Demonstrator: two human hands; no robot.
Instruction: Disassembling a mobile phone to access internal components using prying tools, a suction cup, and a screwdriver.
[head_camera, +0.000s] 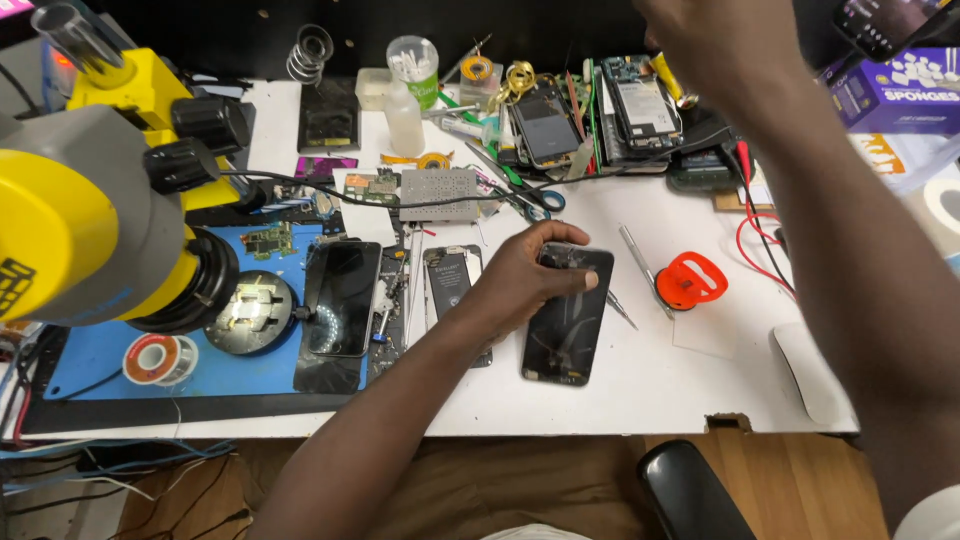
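My left hand (520, 275) pinches the top end of a black cracked-glass smartphone (567, 313) lying flat on the white bench (650, 385). My right hand (700, 40) reaches over the far clutter; its grip I cannot tell. An orange suction cup (690, 281) sits nearby.

Yellow microscope (90, 200) at left, blue mat (100, 365), solder spool (152, 358), orange suction cup (690, 281), scissors (535, 198), white bottle (404, 118), tweezers (640, 262)
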